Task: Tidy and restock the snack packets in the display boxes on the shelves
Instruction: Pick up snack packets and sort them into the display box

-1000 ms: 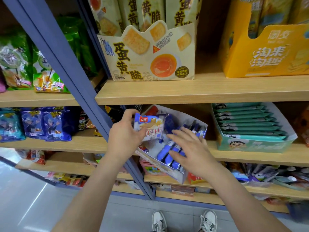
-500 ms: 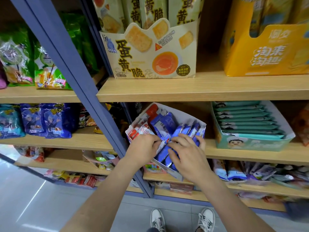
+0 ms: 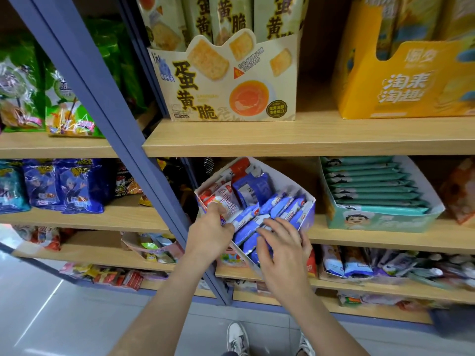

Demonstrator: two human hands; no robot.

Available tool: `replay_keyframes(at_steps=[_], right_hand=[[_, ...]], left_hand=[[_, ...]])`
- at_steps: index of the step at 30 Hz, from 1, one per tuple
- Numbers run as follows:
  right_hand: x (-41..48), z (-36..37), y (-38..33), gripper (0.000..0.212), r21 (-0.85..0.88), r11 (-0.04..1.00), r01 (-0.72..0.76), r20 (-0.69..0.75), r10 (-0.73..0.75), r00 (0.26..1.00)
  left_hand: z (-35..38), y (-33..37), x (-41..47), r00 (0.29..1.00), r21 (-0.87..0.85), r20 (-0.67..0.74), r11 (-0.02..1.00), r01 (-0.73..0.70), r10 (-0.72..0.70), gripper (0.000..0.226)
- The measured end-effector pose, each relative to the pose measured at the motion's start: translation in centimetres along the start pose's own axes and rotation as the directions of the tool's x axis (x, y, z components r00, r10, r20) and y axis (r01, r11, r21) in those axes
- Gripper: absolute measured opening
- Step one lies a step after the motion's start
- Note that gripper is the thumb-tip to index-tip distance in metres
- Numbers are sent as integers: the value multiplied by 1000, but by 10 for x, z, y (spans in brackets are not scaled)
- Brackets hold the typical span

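Left hand: my left hand (image 3: 210,232) sits at the near-left corner of the display box (image 3: 309,214). Its thumb lies on a red-and-white packet (image 3: 225,199) and its fingers curl under, so I read it as a pinch on that packet. The grip looks chosen to slide the packet into the left-hand row.

Right hand: my right hand (image 3: 282,249) is spread, with the fingers only lightly bent and gripping nothing. The fingertips rest flat on the blue packets (image 3: 272,210), probably to keep that row from fanning out while the other hand works.

Task's thing: the display box is on the middle shelf (image 3: 372,238), just right of the blue post (image 3: 102,119). It is turned at an angle and tipped towards me, and its near corner hangs past the shelf edge. I take that as deliberate, since the tilt opens the inside to both hands under the shelf above.

Contents: the blue packets stand roughly on edge on the right and the red-and-white ones on the left. One darker blue packet (image 3: 253,187) lies loose at the far side.

Neighbours: a teal box (image 3: 385,217) of neatly stacked packets sits well to the right on the same shelf. A cream box (image 3: 226,80) and a yellow box (image 3: 411,83) are on the shelf above.

Judgement: the tidying looks midway, with rows forming, and the box has yet to go back square.
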State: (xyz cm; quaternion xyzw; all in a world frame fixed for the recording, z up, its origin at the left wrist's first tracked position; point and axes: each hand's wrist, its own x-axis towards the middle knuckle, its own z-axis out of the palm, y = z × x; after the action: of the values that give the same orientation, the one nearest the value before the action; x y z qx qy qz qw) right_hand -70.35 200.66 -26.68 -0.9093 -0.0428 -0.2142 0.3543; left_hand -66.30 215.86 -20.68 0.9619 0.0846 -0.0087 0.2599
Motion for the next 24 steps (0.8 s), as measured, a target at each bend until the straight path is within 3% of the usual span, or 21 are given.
replay_keyframes(at_steps=[3,8,12,15,19,20,22,24], right_hand=[[-8,-4,-12,35,11,1000,-20,64,20,998],[-7,-22,-23,50,114,993,33,297,-65,953],[30,-44,-2,42,-11,1000,25,177,-22,984],[50,-48,17,43,-145,989,-9,282,50,958],[37,-42,14,51,-7,995,-96,389,91,917],[33,-41,10,52,7,995,-97,380,88,921],[26,-39,1,60,19,995,-95,371,81,925],[20,-37,-7,64,49,995,-82,366,59,929]], left_hand=[[-11,-3,18,998,80,-14,995,-63,64,22],[-22,-10,46,987,226,-86,967,-116,138,25],[-25,-12,57,978,280,-95,948,-152,184,24],[-22,-17,64,965,304,-149,939,-162,214,22],[-26,-12,76,982,247,-150,966,-72,111,24],[-27,-8,73,980,229,-147,969,-97,132,27],[-26,-6,56,944,160,-131,946,-282,303,37],[-22,-1,20,894,82,50,890,-449,446,65]])
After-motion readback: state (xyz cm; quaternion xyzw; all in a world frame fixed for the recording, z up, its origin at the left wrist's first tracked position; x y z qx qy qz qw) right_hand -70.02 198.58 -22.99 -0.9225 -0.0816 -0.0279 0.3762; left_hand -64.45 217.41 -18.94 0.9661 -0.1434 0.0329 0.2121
